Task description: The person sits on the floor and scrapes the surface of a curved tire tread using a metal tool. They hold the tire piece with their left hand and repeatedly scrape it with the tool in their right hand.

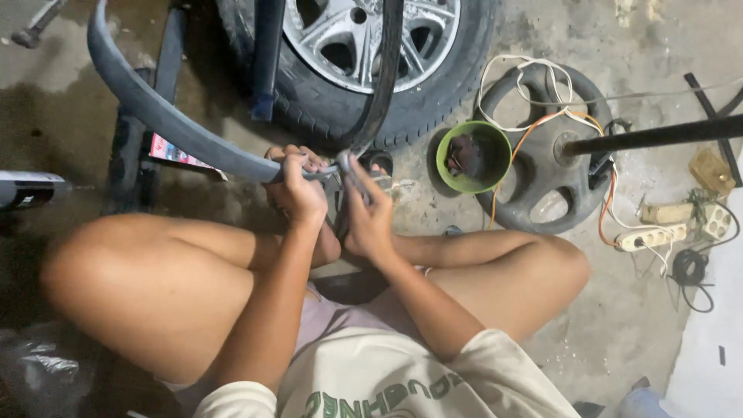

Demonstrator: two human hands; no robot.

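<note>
I sit cross-legged on a concrete floor. My left hand grips the end of a long curved grey plastic trim strip that arcs up toward the top left. My right hand is closed on a dark strip that runs up across the car wheel, close to where it meets the grey one between my hands. What exactly sits between the fingers at the joint is hidden. A car wheel with a silver alloy rim and black tyre stands just beyond my hands.
A green bowl with dark contents sits right of my hands. Beyond it lies a steering wheel with loose wires, a black bar, and power strips with cables. A grey tube lies at the left.
</note>
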